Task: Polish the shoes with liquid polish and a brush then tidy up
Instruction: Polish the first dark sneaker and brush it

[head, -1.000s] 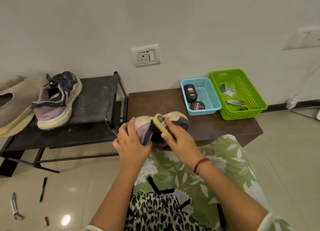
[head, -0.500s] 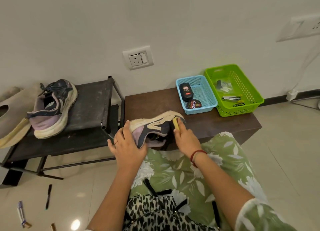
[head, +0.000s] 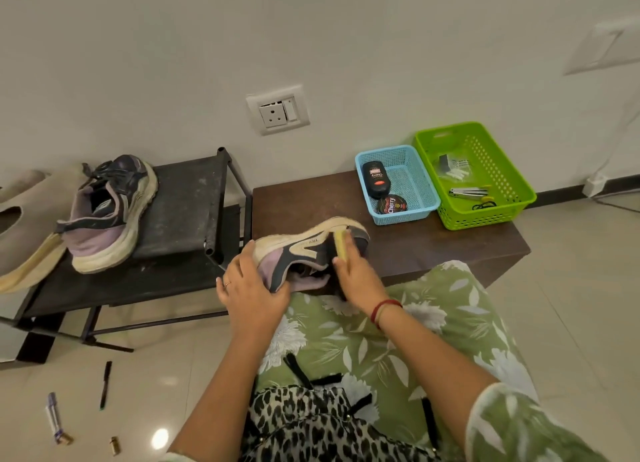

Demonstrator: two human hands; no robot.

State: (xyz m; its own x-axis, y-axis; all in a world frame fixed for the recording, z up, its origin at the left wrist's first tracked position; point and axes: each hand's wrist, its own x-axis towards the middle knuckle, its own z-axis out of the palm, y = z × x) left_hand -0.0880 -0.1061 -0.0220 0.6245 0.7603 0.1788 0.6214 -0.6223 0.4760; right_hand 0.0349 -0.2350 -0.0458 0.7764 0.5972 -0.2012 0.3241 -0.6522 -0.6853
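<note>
Shoe (head: 304, 250) held on its side just in front of the brown bench (head: 433, 250), sole turned away, heel wrapped in the curled fingers of the left hand (head: 252, 288). Right hand (head: 358, 276) closed round the yellow brush (head: 341, 243), bristles pressed to the toe end just past the fingertips.

A second ago, brush up at mid-shoe, close beside the left fingers. Now swept out to the toe, well apart from them. Judged from that: a stroke along the upper, brushing well under way, tidying not yet begun. Second shoe (head: 107, 216) well to the left of the left fingers, on the black rack (head: 187, 198).

Beyond the right fingertips, blue basket (head: 408, 214): dark polish bottle (head: 376, 179) lying flat, round polish tin (head: 391, 205) nearer the fingers. Just beside it, farther right, green basket (head: 485, 217): metal clippers (head: 467, 192), small white bits (head: 455, 171), a black loop (head: 485, 204). Probable home for the brush afterwards: the blue basket, though only a guess.
</note>
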